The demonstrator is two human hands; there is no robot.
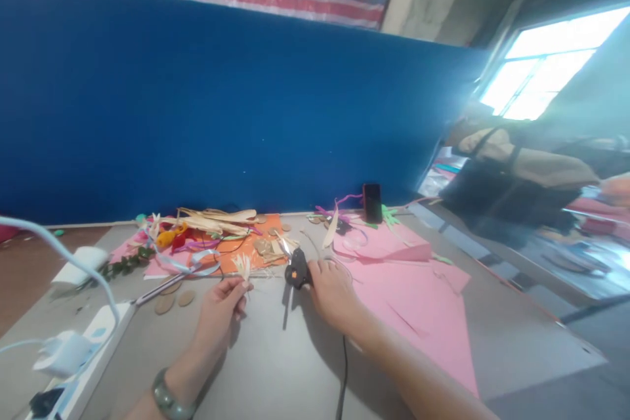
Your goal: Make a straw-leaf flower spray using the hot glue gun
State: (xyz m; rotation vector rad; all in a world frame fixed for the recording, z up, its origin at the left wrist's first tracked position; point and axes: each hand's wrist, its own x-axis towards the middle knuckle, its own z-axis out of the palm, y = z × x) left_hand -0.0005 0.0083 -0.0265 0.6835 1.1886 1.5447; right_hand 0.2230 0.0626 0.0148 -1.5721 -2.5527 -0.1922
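Texts: none legible | labels, brands: none legible | numbers, signs: none legible

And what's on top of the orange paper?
On the orange paper lie pale strips and round brown discs. They cover part of it, so what's under them can't be seen.

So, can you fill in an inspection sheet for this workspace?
Surface: grey table, pink paper at right.
Job's things: pale fringed piece; black tool, apparently a glue gun.
Clutter: dried strips, round discs, upright phone.
Grip: left hand pinches the fringed piece; right hand holds the tool.
Cables: black cable near right forearm; white cable by white power strip.
Surroundings: blue panel behind, bright window at right.
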